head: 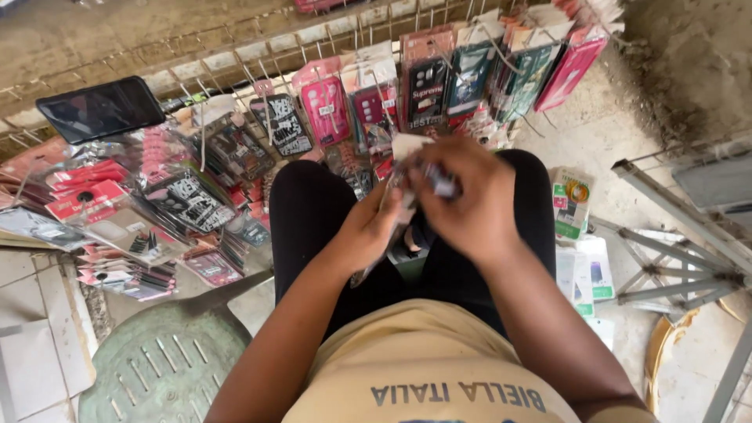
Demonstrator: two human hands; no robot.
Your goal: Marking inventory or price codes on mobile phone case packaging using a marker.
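Both hands, left and right, gripping clear packet, phone cases beyond

**A street stall selling phone cases**

This is an open-air vendor's pitch, set on bare concrete. A wire display rack leans ahead, hung with packaged phone cases in pink, black and teal. More packets lie heaped on the ground to the left, beside a dark phone. Small boxed accessories sit at the right, near a folded metal frame. A green plastic stool stands close by.
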